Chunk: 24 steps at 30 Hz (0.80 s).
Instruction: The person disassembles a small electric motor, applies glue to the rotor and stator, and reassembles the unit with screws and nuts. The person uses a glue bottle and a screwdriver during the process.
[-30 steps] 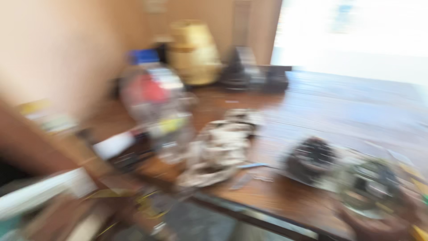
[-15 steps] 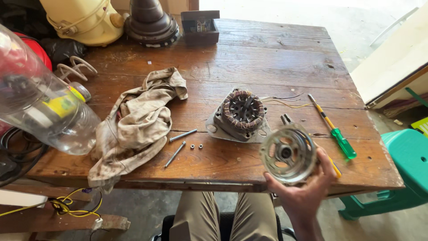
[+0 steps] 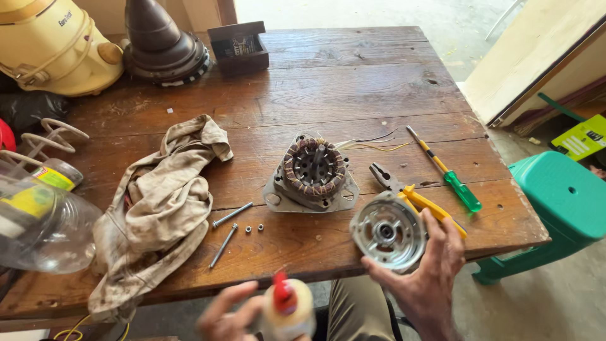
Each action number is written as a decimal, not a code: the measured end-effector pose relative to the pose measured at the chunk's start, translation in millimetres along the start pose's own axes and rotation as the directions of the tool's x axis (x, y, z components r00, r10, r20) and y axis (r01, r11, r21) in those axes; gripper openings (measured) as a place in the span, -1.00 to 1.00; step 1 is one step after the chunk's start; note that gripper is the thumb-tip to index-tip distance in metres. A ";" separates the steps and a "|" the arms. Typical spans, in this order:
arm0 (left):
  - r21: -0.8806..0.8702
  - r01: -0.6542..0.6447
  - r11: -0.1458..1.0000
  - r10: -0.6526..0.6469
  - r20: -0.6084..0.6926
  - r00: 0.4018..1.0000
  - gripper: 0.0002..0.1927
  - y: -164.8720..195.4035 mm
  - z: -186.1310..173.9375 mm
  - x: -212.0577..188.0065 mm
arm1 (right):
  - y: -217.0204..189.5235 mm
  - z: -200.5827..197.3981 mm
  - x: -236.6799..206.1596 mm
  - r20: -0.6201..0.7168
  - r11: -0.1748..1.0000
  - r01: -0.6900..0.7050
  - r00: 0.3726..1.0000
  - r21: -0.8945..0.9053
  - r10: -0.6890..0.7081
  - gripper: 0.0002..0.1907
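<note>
Right hand point(image 3: 424, 271) clamps the motor cap point(image 3: 387, 232); left hand point(image 3: 235, 314), blurred, wraps the oil bottle point(image 3: 287, 309); I'd steady both.

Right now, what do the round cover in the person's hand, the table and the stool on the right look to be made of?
The round silver motor cover held in the right hand looks like cast metal: dull grey sheen, thin ribs. The brown plank table is wood, worn and matt, with visible grain, knots and gaps between boards. The green stool is probably moulded plastic: smooth, even colour, rounded edges.
</note>
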<state>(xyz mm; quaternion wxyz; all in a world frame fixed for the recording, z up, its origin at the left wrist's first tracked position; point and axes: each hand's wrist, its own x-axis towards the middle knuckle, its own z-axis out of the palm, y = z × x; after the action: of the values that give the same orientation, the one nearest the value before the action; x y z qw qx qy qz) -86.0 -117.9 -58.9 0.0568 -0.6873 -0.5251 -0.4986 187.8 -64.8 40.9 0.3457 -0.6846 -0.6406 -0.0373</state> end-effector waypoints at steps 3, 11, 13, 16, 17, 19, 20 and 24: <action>-0.237 0.232 0.943 -0.252 -0.058 0.966 -0.37 48.1 28.1 -11.4 | 12.9 0.0 3.0 -0.009 0.996 0.085 0.996 -0.009 -0.085 0.29; -0.153 0.236 0.960 -0.219 0.120 0.968 -0.45 95.4 54.2 8.5 | 55.4 -8.5 -61.5 0.385 0.516 -0.272 0.914 0.812 -0.124 -0.34; -0.163 0.238 0.957 -0.206 0.193 0.959 -0.49 109.2 61.4 10.0 | 62.0 -3.8 -80.2 0.473 0.217 -0.447 0.878 0.868 -0.080 -0.28; -0.250 0.232 0.940 -0.172 0.239 0.956 -0.45 124.5 64.6 18.6 | 76.0 -6.6 -95.7 0.573 0.249 -0.577 0.814 0.778 0.097 -0.26; -0.290 0.229 0.929 -0.160 0.243 0.957 -0.42 127.8 63.7 24.9 | 81.0 -10.1 -96.9 0.538 0.269 -0.553 0.832 0.788 0.134 -0.29; -0.350 0.170 0.921 -0.087 0.239 0.967 -0.14 125.9 61.2 44.8 | 89.7 -19.1 -92.1 0.458 0.311 -0.501 0.865 0.808 0.204 -0.35; -0.379 0.140 0.915 -0.051 0.236 0.970 0.01 123.7 59.8 56.5 | 91.9 -24.1 -87.6 0.392 0.354 -0.440 0.898 0.826 0.200 -0.36; -0.260 0.887 0.382 -0.424 0.803 0.418 -0.08 118.4 55.9 98.2 | 84.5 -43.8 -61.2 0.123 0.603 -0.221 0.972 0.766 0.199 -0.45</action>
<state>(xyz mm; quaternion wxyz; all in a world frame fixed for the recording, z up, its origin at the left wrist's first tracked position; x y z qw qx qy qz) 36.4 -71.3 39.3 -0.5853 -0.4832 -0.5384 -0.3662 270.5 -134.7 8.0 0.6000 -0.5400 -0.5135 0.2910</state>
